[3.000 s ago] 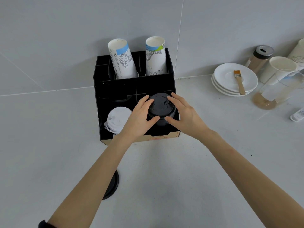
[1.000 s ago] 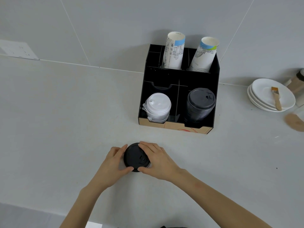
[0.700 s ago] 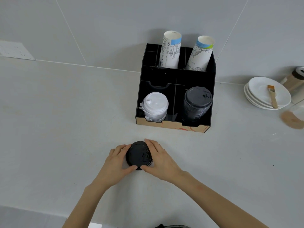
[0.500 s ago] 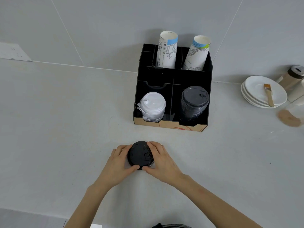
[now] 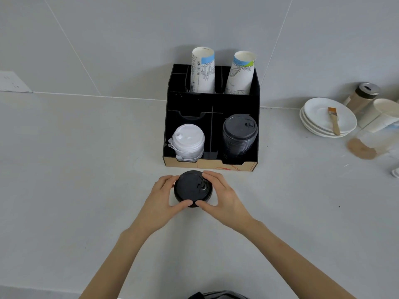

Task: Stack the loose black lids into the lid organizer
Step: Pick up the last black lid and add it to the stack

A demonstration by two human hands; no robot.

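Black lid [image 5: 192,189] at frame centre, clamped between my left hand [image 5: 164,196] and right hand [image 5: 220,196], just below organizer [image 5: 210,165]. Risk: tall black stack [image 5: 239,134], lower-right compartment, topples if lid lands off-centre; two-sided pinch may slip.

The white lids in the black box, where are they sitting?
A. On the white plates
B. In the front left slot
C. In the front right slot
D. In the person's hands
B. The white lids sit in the front left slot of the lid organizer, beside the black lid stack on the right.
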